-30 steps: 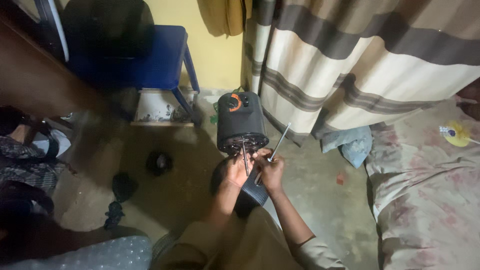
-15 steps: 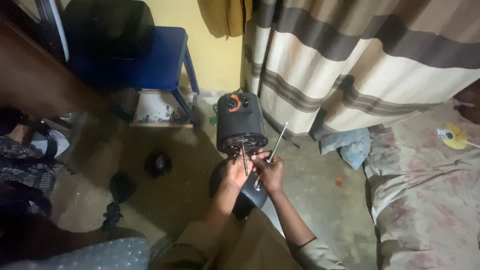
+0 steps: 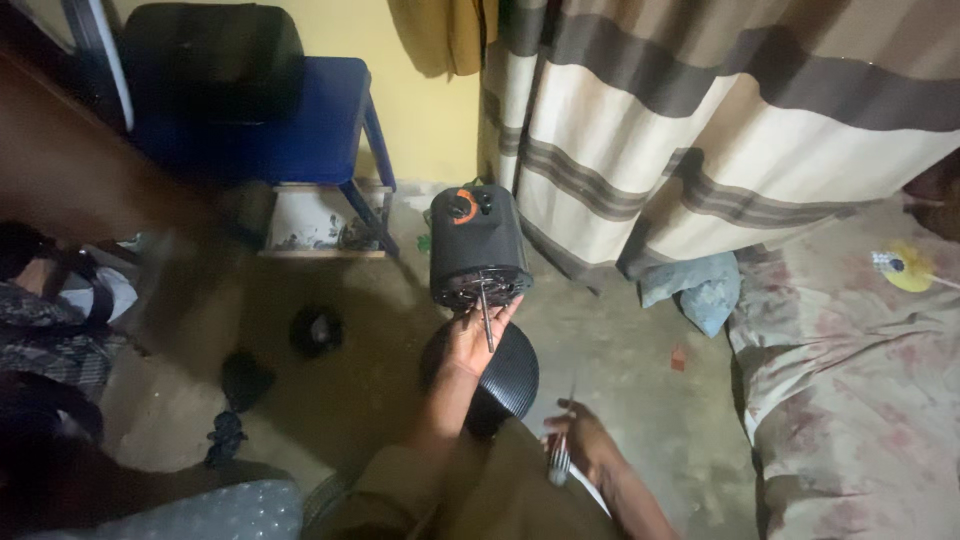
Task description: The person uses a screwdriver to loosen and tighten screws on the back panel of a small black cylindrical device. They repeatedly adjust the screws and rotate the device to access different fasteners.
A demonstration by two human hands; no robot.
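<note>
A black fan motor housing (image 3: 474, 243) with an orange knob on top stands over a round black base (image 3: 500, 372) on the floor. A metal shaft sticks out of its lower end. My left hand (image 3: 476, 335) is under the housing, fingers around that shaft. My right hand (image 3: 578, 446) is lower and to the right, away from the motor, gripping a screwdriver (image 3: 560, 452) by its clear handle, blade pointing up.
A blue chair (image 3: 265, 120) with a dark bag stands at the back left. A striped curtain (image 3: 720, 130) hangs at the right. A mattress with a stained cover (image 3: 860, 380) lies on the right. Dark small parts (image 3: 316, 328) lie on the floor at the left.
My right hand has drawn back from the motor, down and to the right, taking the screwdriver with it. My left hand stays at the shaft.
</note>
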